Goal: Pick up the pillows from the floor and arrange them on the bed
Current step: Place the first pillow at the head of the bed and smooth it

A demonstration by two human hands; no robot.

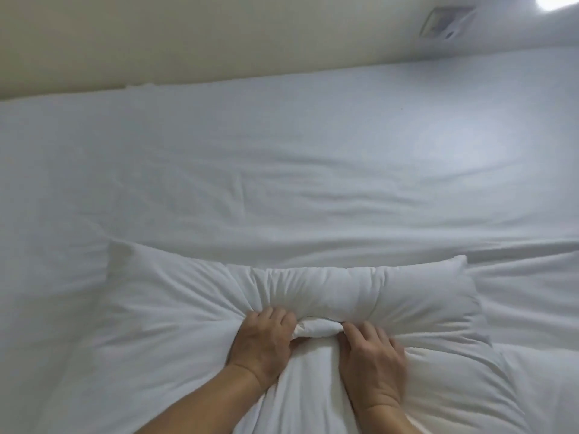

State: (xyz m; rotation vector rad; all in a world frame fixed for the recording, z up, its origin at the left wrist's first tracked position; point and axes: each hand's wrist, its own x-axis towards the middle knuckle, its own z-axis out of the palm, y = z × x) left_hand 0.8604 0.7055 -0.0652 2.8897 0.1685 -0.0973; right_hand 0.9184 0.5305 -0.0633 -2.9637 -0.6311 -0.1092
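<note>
Pressing both hands, left hand (pixel 263 343) and right hand (pixel 371 355), clenched into pillow (pixel 329 289)

Soft dim light, blown-out glare from lamp (pixel 556 1) top right, overall slight blur, curved wide-angle edges

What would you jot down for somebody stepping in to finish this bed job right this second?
Left hand: closed on a bunched fold of the pillow near its middle.
Right hand: the same, close beside the left.
The pillow lies on the near part of the bed, squeezed narrow where the hands gather it.
Done: this pillow is off the floor and on the white sheet.
Left: let go, plump it flat and probably slide it to its proper spot. The floor is out of view, so check for other pillows.
</note>
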